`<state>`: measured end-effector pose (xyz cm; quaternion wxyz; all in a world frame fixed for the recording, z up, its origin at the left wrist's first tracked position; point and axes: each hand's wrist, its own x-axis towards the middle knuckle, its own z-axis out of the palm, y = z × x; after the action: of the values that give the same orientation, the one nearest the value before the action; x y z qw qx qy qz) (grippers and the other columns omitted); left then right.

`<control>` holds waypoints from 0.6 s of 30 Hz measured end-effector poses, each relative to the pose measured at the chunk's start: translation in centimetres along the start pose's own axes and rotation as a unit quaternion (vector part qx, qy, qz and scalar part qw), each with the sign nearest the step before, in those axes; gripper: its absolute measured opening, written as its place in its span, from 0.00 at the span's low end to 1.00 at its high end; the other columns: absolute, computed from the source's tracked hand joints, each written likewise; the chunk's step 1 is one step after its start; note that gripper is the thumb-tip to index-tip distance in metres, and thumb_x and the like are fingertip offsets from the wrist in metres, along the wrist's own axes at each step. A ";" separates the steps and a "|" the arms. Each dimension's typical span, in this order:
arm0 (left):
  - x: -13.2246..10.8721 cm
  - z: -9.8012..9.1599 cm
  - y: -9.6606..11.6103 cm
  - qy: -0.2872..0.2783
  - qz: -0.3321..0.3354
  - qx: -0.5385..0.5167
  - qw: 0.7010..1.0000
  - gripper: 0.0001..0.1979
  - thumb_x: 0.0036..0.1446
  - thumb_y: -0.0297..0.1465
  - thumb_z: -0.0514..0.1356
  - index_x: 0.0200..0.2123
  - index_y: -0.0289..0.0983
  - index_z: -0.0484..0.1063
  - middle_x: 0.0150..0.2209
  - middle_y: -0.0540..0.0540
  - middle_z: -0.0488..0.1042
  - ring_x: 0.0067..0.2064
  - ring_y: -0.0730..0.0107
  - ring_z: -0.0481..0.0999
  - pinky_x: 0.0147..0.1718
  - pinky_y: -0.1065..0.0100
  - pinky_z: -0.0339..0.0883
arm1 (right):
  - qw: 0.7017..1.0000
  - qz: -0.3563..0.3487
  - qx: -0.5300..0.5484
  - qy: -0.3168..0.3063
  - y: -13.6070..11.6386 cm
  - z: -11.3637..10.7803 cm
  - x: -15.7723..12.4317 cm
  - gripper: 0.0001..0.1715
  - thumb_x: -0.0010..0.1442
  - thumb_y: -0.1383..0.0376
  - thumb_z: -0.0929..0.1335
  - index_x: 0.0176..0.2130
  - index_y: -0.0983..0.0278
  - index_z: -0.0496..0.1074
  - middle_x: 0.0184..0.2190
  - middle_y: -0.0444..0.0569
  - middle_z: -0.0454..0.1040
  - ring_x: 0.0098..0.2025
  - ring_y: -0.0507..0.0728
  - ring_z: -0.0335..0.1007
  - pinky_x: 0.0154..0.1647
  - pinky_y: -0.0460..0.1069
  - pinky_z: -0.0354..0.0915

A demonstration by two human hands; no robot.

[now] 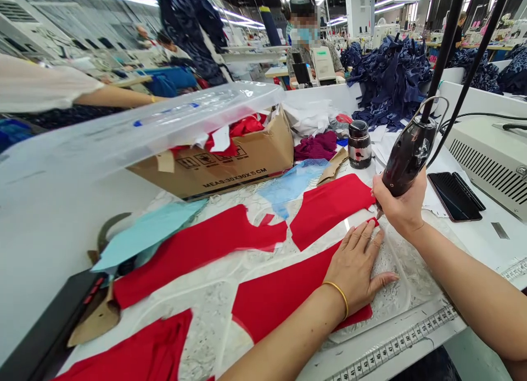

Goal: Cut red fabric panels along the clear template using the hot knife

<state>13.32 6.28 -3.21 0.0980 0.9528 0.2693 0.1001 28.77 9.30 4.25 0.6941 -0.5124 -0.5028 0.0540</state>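
My left hand (354,268) spreads flat on the clear template (393,276), pinning the red fabric (280,304), while my right hand (399,205) grips the black handheld cutter (407,156) at its edge.

a phone (455,197) just right of the right hand (399,202), a beige machine (489,161) beyond it, a black jar (359,144) ahead of that hand, a cardboard box (214,164) under a clear plastic lid (135,125) ahead of the left hand (354,268), a tape rule (395,345) along the table edge below it, navy fabric heaps (389,82) far ahead, a co-worker (329,57) seated beyond
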 end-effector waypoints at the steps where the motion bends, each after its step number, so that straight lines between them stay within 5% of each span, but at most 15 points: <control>1: 0.0 0.0 0.0 -0.001 0.000 0.000 1.000 0.43 0.68 0.60 0.48 0.72 0.33 0.56 0.73 0.30 0.56 0.73 0.41 0.55 0.70 0.42 0.52 | 1.000 -0.002 -0.003 0.001 0.0 0.0 0.0 0.19 0.55 0.58 0.69 0.38 0.55 0.54 0.26 0.40 0.64 0.24 0.55 0.65 0.28 0.54 0.67; 18: 0.0 0.0 0.0 0.007 0.001 -0.002 1.000 0.42 0.68 0.59 0.47 0.72 0.36 0.56 0.72 0.32 0.58 0.74 0.44 0.55 0.71 0.41 0.48 | 0.999 -0.017 -0.044 -0.002 0.2 0.2 -0.1 0.19 0.56 0.57 0.69 0.37 0.55 0.53 0.26 0.39 0.59 0.26 0.54 0.62 0.28 0.52 0.65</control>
<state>13.30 6.23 -3.18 0.0980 0.9520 0.2693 0.1077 28.62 9.43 4.04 0.6709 -0.5336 -0.5144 0.0216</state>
